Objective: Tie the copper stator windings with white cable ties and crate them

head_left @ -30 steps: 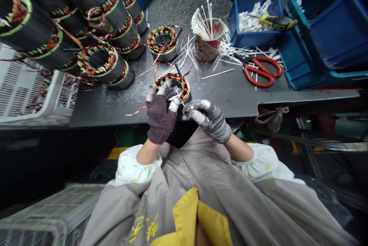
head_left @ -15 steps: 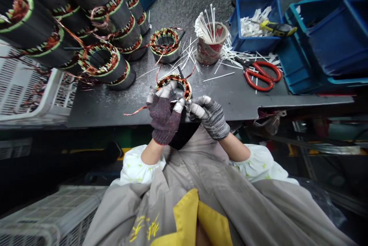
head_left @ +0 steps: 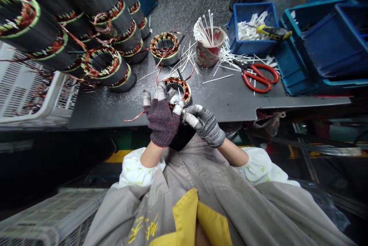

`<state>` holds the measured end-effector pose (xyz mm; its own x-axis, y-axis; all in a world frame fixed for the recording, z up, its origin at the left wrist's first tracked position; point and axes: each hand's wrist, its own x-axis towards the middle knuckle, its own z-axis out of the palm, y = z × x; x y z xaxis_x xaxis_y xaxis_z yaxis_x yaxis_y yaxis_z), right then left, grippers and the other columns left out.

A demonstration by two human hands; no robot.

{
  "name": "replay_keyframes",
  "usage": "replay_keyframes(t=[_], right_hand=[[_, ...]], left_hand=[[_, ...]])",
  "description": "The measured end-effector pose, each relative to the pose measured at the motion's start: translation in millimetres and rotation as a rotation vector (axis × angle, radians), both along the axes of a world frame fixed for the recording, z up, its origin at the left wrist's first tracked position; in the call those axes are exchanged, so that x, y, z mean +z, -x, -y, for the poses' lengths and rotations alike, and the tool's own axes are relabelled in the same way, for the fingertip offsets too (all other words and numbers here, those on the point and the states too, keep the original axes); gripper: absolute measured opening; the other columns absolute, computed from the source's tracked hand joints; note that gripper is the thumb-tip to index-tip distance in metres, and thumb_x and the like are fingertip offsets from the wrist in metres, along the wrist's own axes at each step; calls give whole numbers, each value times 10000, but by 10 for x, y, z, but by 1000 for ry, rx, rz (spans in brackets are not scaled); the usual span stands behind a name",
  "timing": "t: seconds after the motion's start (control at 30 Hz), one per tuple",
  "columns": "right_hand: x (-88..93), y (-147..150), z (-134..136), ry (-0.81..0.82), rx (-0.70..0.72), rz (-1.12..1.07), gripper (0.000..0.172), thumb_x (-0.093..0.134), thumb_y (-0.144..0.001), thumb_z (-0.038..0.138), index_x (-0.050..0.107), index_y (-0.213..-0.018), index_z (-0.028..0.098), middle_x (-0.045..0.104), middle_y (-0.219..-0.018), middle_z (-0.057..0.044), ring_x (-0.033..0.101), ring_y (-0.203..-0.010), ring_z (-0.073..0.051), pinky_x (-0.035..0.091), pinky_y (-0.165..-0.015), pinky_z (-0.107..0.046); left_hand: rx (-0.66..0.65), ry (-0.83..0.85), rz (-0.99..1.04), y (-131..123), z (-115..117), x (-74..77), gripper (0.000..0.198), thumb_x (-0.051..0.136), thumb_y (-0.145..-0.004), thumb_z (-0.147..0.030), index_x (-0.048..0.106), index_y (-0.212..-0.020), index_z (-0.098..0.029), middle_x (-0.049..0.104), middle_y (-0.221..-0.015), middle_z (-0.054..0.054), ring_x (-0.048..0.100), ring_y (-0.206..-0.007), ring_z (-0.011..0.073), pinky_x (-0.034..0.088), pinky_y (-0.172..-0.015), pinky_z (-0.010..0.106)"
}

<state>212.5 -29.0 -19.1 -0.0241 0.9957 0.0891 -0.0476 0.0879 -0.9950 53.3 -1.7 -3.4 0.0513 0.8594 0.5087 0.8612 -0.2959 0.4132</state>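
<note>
A motor stator (head_left: 188, 93) wound with copper wire stands near the table's front edge. My left hand (head_left: 162, 119), in a dark purple knit glove with white-taped fingertips, grips its near left side. The thumb lies on the near rim, a finger reaches into the bore and the outer fingers are spread. Close to the stator's near right side, my right hand (head_left: 205, 123), in a grey glove, pinches with thumb and forefinger; what lies between them is too small to make out. A thin white strip shows inside the bore. Copper leads stick out from the winding.
Another stator (head_left: 165, 60) stands just behind. Stacked stators (head_left: 106, 69) fill the left, beside a white basket (head_left: 54, 96). A cup (head_left: 208, 56) of white cable ties, loose ties (head_left: 218, 78), red-handled scissors (head_left: 260, 79), a blue bin (head_left: 253, 46) and a screwdriver (head_left: 274, 32) lie right.
My right hand has shifted slightly down and left, still pinching. My left hand's outer fingers have spread, showing more of the bore and the white strip. The view has shifted slightly.
</note>
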Motion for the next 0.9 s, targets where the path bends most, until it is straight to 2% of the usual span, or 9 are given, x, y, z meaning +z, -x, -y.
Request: replay_keyframes(t=[0.13, 0.27, 0.37, 0.6, 0.73, 0.8, 0.9], right_hand=[[45, -11, -51, 29, -31, -58, 299, 790, -867, 541, 690, -859, 259, 764, -775, -9, 715, -696, -187, 639, -681, -338], [93, -65, -164, 129, -38, -116, 384, 812, -833, 608, 657, -841, 257, 718, -710, 12, 671, -598, -166, 588, -565, -304], [99, -91, -235, 96, -25, -80, 408, 808, -834, 628, 649, -843, 253, 688, -714, 22, 651, -597, -155, 570, -581, -300], [13, -166, -358, -95, 31, 202, 411, 736, -908, 637, 727, -909, 225, 745, -854, -41, 668, -772, -196, 572, -756, -351], [61, -277, -401, -298, 73, 456, 372, 671, -976, 595, 796, -936, 248, 762, -1004, -85, 696, -912, -247, 552, -863, -397], [126, -294, -420, -359, 119, 568, 373, 661, -983, 591, 802, -934, 250, 741, -979, -92, 679, -903, -258, 532, -867, -407], [225, -255, -435, -377, 135, 668, 408, 647, -991, 587, 763, -827, 232, 677, -827, -84, 633, -813, -248, 506, -858, -419]], left_hand=[[-33, 6, 13, -35, -20, 48, 432, 532, -1055, -472, 659, -1359, -191, 711, -1447, 109, 621, -1424, 308, 335, -1324, 582], [-88, 4, 23, -51, -45, 96, 326, 512, -1073, -433, 752, -1174, -235, 812, -1229, 40, 706, -1295, 255, 346, -1302, 555], [-134, -22, -20, -35, -47, 103, 259, 547, -1061, -374, 775, -1129, -273, 832, -1156, 19, 727, -1248, 241, 331, -1293, 537], [-240, -36, -102, 60, 14, 113, 289, 507, -1061, -333, 750, -1206, -273, 812, -1243, 29, 729, -1250, 238, 287, -1314, 562], [-295, -30, -88, 93, 35, 130, 297, 527, -1053, -325, 759, -1231, -272, 807, -1268, 35, 726, -1266, 232, 290, -1319, 539], [-312, -12, -94, 90, 34, 128, 296, 522, -1044, -329, 775, -1190, -281, 811, -1255, 29, 722, -1277, 238, 288, -1315, 539], [-296, 2, -100, 66, 25, 119, 318, 518, -1018, -335, 771, -1194, -255, 803, -1278, 50, 707, -1303, 258, 314, -1292, 540]])
